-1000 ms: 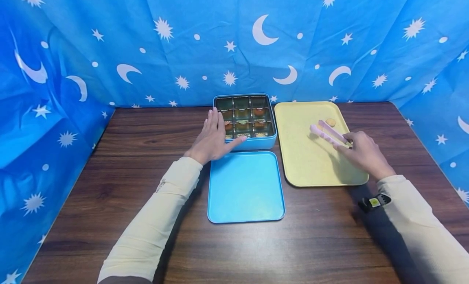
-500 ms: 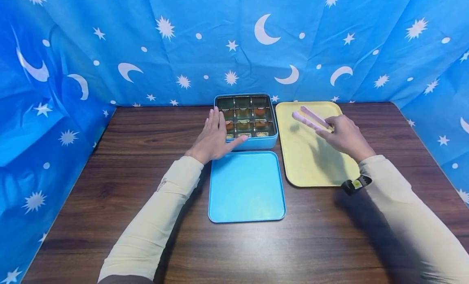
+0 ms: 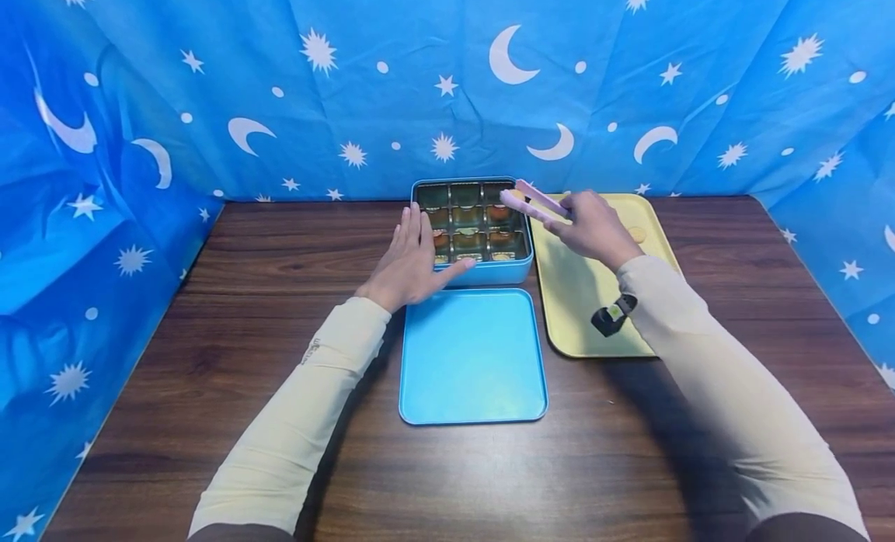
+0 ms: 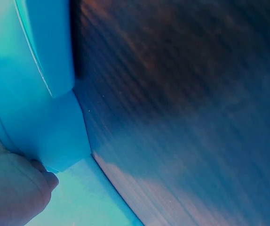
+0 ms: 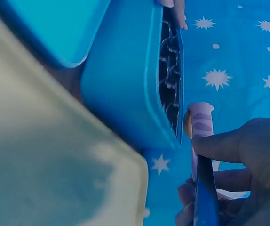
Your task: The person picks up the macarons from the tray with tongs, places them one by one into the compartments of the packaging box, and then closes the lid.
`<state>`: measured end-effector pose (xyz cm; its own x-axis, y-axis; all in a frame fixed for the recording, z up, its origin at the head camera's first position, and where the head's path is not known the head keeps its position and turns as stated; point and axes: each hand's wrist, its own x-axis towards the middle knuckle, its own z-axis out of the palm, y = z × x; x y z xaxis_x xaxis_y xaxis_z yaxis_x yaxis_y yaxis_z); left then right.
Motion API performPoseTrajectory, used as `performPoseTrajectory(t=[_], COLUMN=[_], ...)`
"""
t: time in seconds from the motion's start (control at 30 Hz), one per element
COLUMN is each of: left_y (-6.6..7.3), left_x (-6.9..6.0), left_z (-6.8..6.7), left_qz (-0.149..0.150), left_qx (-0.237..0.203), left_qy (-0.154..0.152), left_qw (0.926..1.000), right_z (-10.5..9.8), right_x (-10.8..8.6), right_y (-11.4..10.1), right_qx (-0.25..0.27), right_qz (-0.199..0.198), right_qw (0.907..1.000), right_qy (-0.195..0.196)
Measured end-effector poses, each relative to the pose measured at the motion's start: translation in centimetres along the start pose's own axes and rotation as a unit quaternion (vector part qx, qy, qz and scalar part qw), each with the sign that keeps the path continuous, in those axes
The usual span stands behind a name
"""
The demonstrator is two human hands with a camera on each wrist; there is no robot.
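Pink tongs (image 3: 538,206) are pinched in my right hand (image 3: 594,230), their tips above the back right corner of the blue tin (image 3: 489,274). Between the tips is a small yellowish piece (image 5: 187,124), as the right wrist view shows. The tin has a divided insert with several compartments, some holding small items. My left hand (image 3: 405,264) lies with fingers straight along the tin's left side, its thumb across the front rim. In the left wrist view, part of that hand (image 4: 15,190) touches the tin's side.
A yellow tray (image 3: 580,324) stands right of the tin, with a round yellowish piece (image 3: 637,234) near its right side. The flat blue lid (image 3: 473,356) lies in front of the tin. Behind them hangs a blue cloth (image 3: 419,76) with moons and stars.
My right hand has carried the tongs leftward from over the yellow tray to the tin's back right corner. The left hand stays in place against the tin.
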<state>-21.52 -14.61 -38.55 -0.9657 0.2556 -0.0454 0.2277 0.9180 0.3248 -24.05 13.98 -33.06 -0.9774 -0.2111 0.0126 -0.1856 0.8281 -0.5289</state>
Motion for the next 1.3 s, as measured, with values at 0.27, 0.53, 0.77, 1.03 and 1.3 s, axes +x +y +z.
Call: performPoseTrajectory(t=[0.27,0.53,0.77,1.03,1.3], left_y=[-0.1,-0.1,-0.1,-0.1,0.0], left_x=[0.0,0.0,-0.1,0.0,0.0], left_z=[0.0,0.2,0.0,0.1,0.1], left_qz=[-0.001,-0.001,0.001,-0.001,-0.005], left_qx=[0.004,0.006,0.008,0.01,0.004], left_qy=[0.001,0.003,0.005,0.003,0.003], left_qw=[1.0,1.0,1.0,0.9999,1.0], right_z=[1.5,3.2,3.8,3.2,1.4], right_x=[2.6,3.7,4.0,3.4,2.1], right_y=[-3.1,-4.6,-5.0,-4.9,-3.1], right_qx=[0.012,0.005,0.007,0.023,0.036], right_qz=[0.005,0.0,0.006,0.01,0.004], right_qw=[0.9999,0.9999,0.9999,0.9996,0.9993], right_qy=[-0.01,-0.011,-0.013,-0.013,-0.002])
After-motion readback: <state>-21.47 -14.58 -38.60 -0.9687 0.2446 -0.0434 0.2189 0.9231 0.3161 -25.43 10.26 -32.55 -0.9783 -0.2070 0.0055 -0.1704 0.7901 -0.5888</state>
